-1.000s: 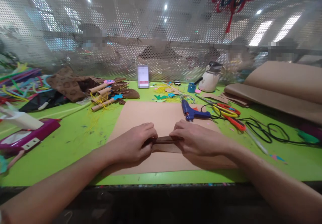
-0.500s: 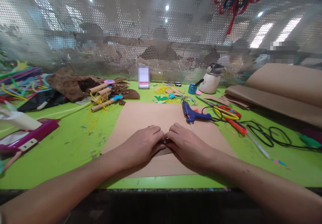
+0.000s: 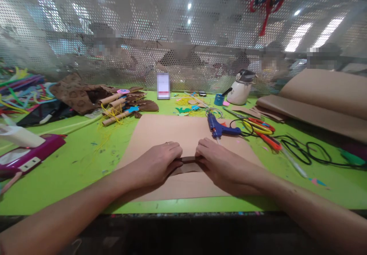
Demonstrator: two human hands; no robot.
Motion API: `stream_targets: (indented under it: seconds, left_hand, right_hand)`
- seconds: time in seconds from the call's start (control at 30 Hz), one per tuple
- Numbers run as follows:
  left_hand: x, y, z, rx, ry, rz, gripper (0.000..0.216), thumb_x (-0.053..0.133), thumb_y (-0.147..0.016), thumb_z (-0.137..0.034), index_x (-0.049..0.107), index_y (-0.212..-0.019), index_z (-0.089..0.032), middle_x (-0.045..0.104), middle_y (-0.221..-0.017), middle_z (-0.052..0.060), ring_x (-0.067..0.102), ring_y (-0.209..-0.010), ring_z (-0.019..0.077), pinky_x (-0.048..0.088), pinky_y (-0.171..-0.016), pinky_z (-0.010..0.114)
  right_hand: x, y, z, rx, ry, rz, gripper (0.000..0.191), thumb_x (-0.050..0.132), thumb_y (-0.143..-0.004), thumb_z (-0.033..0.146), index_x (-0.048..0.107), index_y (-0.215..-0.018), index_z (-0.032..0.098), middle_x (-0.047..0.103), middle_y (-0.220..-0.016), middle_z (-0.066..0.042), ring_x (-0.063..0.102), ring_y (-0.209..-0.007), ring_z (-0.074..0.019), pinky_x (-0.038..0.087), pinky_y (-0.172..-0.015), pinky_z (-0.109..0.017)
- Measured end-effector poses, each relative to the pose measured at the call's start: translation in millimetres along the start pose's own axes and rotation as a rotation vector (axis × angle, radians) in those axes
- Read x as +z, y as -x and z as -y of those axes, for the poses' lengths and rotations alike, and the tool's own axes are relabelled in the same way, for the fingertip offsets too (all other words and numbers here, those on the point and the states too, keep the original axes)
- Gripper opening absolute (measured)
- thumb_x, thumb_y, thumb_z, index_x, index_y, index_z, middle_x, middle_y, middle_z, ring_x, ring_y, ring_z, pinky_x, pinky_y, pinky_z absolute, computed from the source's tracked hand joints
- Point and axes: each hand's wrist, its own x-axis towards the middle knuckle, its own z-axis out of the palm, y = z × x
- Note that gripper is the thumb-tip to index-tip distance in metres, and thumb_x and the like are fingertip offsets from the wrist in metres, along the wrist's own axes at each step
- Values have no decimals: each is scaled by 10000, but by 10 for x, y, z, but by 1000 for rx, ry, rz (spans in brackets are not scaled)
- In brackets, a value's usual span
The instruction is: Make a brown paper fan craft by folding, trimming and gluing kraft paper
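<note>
Between my hands a small piece of dark brown paper (image 3: 187,166) shows, its far edge folded or rolled over. My left hand (image 3: 163,159) pinches its left end, fingers bent. At the right end my right hand (image 3: 213,155) grips it the same way; parts of the piece are hidden under both hands. Beneath lies a large tan paper sheet (image 3: 169,127) on the green table. A blue glue gun (image 3: 220,127) rests on the sheet's far right part, its nozzle close to my right hand.
Right of the sheet are scissors (image 3: 262,127), a red-handled cutter (image 3: 271,142) and a looped black cable (image 3: 304,155). A purple power strip (image 3: 43,151) sits left. Farther back are cardboard tubes (image 3: 114,109), a phone (image 3: 163,86), a white jug (image 3: 241,88) and big brown paper (image 3: 312,109).
My hands have moved apart along the brown paper, left hand leftward and right hand rightward. More of the paper's folded edge shows between them.
</note>
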Motion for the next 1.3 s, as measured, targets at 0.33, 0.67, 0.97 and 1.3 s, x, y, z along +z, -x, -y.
stream_targets:
  seconds: [0.33,0.67,0.97,1.3]
  left_hand:
    - [-169,132,60,-18,119,92,179,374,-945,-211,540,-881,-190,499,-900,23,477,-810,156,378,-731,277]
    - [-239,162,84,-8,128,118,242,388,-917,-202,618,-989,-205,532,-899,32,512,-811,164,406,-730,275]
    - [-216,90,21,-32,63,31,190,470,-835,-151,650,-887,-183,553,-849,36,527,-795,171,412,-718,269]
    - [-265,-54,-42,-202,283,7,206,462,-883,-291,622,-801,-191,624,-745,12,541,-686,173,362,-611,261]
  right_hand:
    - [-112,-48,-27,-92,136,122,87,465,-907,131,536,-873,167,523,-892,-50,472,-795,-176,389,-700,-302]
    - [-179,-46,-38,-94,91,128,107,480,-898,114,570,-870,167,534,-887,-35,485,-762,-148,385,-676,-268]
    - [-69,-95,-8,-98,159,63,124,507,-886,164,594,-798,157,575,-833,-57,513,-765,-176,383,-653,-291]
    - [-226,-163,-144,135,-450,-75,181,561,-886,291,632,-793,153,585,-674,2,500,-604,-121,368,-552,-238]
